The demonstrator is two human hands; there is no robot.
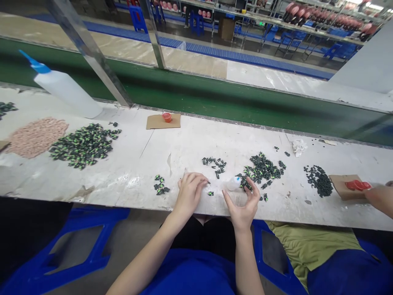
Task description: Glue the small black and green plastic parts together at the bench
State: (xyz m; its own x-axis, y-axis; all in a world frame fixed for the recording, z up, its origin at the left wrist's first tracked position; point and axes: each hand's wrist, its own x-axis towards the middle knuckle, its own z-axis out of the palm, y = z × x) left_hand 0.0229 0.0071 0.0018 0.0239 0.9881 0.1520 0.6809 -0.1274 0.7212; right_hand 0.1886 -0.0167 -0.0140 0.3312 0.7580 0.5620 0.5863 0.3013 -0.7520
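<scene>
My left hand [190, 190] is closed in a pinch over the table, with a tiny black piece [208, 182] at its fingertips. To its right, my right hand [244, 208] has thumb and fingers spread around a small whitish bottle [233, 184] with a blue tip; no firm grip shows. A single black-and-green piece [210, 193] lies between the hands. Beyond them is a loose group of small black parts [218, 164]. A small cluster of black-and-green pieces [160, 185] sits left of my left hand, and a larger black-and-green pile [264, 167] is beside my right.
At the left are a big white bottle [69, 92], a pinkish pile [38, 135] and another black-and-green pile [84, 145]. A red cup [166, 117] stands on cardboard at the back. Rightward, a black pile [319, 180] lies near another person's hand [380, 198], which touches red objects [357, 185].
</scene>
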